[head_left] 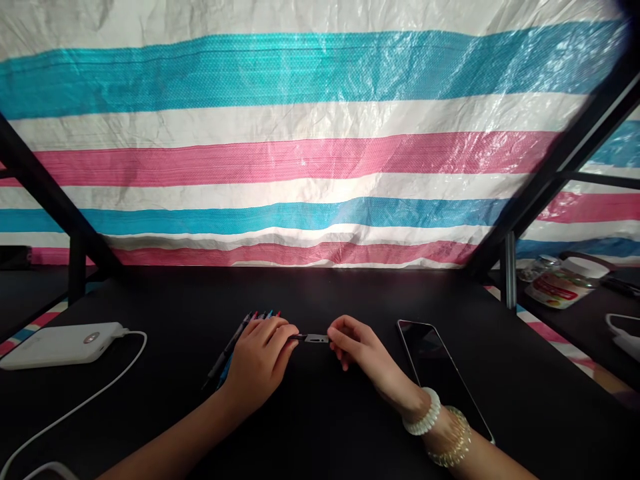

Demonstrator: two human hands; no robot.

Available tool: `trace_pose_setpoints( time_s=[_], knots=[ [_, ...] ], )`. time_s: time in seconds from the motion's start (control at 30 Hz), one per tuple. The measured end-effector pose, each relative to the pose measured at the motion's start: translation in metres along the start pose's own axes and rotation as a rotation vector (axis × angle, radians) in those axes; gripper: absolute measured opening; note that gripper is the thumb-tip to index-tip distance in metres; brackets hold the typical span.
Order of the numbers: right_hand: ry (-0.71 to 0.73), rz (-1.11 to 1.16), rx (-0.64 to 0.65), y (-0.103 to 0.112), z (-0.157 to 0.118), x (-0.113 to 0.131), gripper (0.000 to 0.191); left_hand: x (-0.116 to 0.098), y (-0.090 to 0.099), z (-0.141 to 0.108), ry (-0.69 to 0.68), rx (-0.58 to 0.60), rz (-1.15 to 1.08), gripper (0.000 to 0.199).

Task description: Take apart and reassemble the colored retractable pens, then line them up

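My left hand [264, 353] is closed, thumb and fingers pinching the left end of a slim, dark pen [316, 339]. Between the two hands, a grey section of that pen with a slot-like mark shows; its left part is hidden by the fingers. At the pen's right end, my right hand [357, 347] is closed in a pinch with thumb and forefinger. Several pens [223, 360] with dark, blue and red parts lie on the black table [320, 427], partly under and behind my left hand. White and clear coil bands circle my right wrist.
A phone [440, 373] lies right of my right forearm. On the left rests a white power bank [63, 345] with a white cable [107, 387]. Black metal bars [545, 167] slant up on both sides before a striped sheet [320, 160]. A jar [565, 283] stands far right.
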State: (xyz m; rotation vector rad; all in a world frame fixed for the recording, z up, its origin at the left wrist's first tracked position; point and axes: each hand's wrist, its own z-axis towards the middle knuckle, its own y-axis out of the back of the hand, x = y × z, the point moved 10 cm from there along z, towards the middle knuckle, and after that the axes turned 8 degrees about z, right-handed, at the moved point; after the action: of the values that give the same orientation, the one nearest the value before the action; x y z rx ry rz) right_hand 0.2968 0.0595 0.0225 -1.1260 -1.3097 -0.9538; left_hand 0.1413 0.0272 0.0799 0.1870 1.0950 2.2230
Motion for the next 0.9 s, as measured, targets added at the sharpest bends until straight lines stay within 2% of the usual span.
trace_pose_setpoints(
  time_s=[0.17,0.47,0.7,0.9],
  knots=[
    [-0.036,-0.085,0.045,-0.004,0.001,-0.008,0.051,-0.001,0.003,-0.001,-0.021,-0.039,0.011,0.016],
    [-0.005,-0.053,0.012,-0.002,-0.001,0.003,0.036,-0.001,0.007,0.000,-0.010,-0.053,0.058,0.018],
    [-0.031,-0.064,0.051,-0.006,-0.002,-0.001,0.050,-0.003,0.010,0.000,-0.020,-0.069,0.063,0.018],
    [-0.040,-0.014,0.021,-0.005,-0.003,0.003,0.034,-0.003,0.012,0.000,-0.024,-0.080,0.070,0.018]
  ],
)
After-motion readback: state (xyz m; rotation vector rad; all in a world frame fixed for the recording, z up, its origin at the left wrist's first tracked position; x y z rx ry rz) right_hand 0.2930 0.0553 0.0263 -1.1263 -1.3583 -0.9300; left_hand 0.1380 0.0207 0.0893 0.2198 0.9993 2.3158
